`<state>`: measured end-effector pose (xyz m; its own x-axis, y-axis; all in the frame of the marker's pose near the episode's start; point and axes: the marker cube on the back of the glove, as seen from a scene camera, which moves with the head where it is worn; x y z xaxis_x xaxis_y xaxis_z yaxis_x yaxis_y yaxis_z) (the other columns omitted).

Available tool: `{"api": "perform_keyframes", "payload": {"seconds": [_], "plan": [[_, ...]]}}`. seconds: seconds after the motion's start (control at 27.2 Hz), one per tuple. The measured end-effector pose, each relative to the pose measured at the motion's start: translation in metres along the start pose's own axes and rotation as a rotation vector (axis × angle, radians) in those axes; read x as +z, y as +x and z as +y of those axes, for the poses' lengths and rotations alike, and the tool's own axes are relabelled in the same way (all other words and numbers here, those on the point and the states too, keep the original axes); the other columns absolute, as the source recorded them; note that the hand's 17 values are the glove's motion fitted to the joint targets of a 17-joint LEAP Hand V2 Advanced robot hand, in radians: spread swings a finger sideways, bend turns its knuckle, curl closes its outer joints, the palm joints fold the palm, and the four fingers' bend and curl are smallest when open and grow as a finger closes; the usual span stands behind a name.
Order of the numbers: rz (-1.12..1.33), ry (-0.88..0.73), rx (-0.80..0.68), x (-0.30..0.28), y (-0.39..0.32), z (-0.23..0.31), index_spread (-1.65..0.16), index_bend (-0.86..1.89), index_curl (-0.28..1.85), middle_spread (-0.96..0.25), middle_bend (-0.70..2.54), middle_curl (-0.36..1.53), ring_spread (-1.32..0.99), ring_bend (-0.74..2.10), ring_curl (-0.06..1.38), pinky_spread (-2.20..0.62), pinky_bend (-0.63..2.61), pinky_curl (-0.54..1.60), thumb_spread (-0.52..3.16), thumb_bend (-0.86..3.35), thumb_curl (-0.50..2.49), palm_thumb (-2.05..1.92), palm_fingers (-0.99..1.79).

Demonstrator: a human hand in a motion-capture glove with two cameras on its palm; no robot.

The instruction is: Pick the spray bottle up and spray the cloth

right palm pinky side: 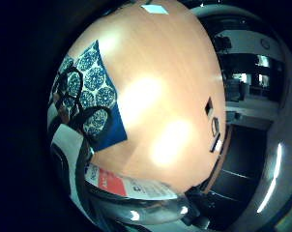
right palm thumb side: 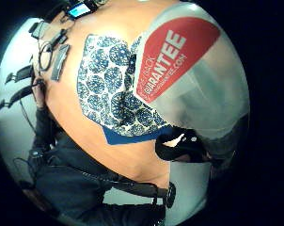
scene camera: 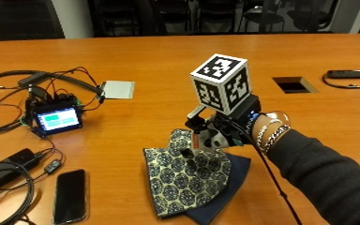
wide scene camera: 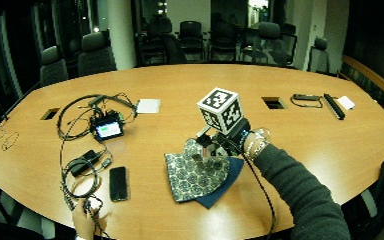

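Observation:
In the outside view my gloved right hand (scene camera: 230, 125) grips the spray bottle (scene camera: 208, 139) and holds it just above the far edge of the cloth (scene camera: 183, 183). The cloth is patterned blue and white with a plain blue underside, and it lies folded on the wooden table (scene camera: 149, 61). The thumb side palm view is largely filled by the bottle (right palm thumb side: 179, 56), clear with a red and white label, with the cloth (right palm thumb side: 104, 84) spread below it. On the little finger side, the bottle's label (right palm pinky side: 122, 183) sits at the picture's edge, and the cloth (right palm pinky side: 93, 92) lies beside black straps. The nozzle is hard to make out.
A small screen device (scene camera: 55, 117) with tangled cables stands to the left. A black phone (scene camera: 71, 194) lies near the front edge and a white pad (scene camera: 117, 89) further back. A square cutout (scene camera: 295, 84) and a black strap (scene camera: 355, 73) are at the far right.

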<state>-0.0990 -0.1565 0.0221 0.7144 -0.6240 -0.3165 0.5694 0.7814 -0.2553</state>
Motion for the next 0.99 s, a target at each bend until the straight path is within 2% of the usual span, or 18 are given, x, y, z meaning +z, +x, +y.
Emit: {"api": "perform_keyframes", "payload": {"seconds": [0.18, 0.55, 0.77, 0.99], "plan": [[-0.157, 0.058, -0.005, -0.008, -0.005, 0.003, -0.29, 0.17, 0.5, -0.23, 0.46, 0.54, -0.21, 0.74, 0.46, -0.34, 0.56, 0.41, 0.61, -0.03, 0.73, 0.88, 1.34], [-0.595, 0.319, -0.02, -0.027, -0.04, 0.018, -0.3, 0.17, 0.5, -0.23, 0.47, 0.54, -0.21, 0.74, 0.46, -0.34, 0.56, 0.41, 0.61, -0.03, 0.73, 0.87, 1.34], [-0.83, 0.424, -0.049, -0.033, -0.067, 0.005, -0.3, 0.17, 0.5, -0.23, 0.48, 0.54, -0.22, 0.73, 0.45, -0.34, 0.56, 0.41, 0.61, -0.03, 0.73, 0.87, 1.35], [-1.109, 0.611, -0.006, -0.049, -0.072, -0.017, -0.3, 0.17, 0.5, -0.23, 0.48, 0.54, -0.21, 0.74, 0.45, -0.34, 0.56, 0.41, 0.61, -0.03, 0.73, 0.87, 1.34]]}}
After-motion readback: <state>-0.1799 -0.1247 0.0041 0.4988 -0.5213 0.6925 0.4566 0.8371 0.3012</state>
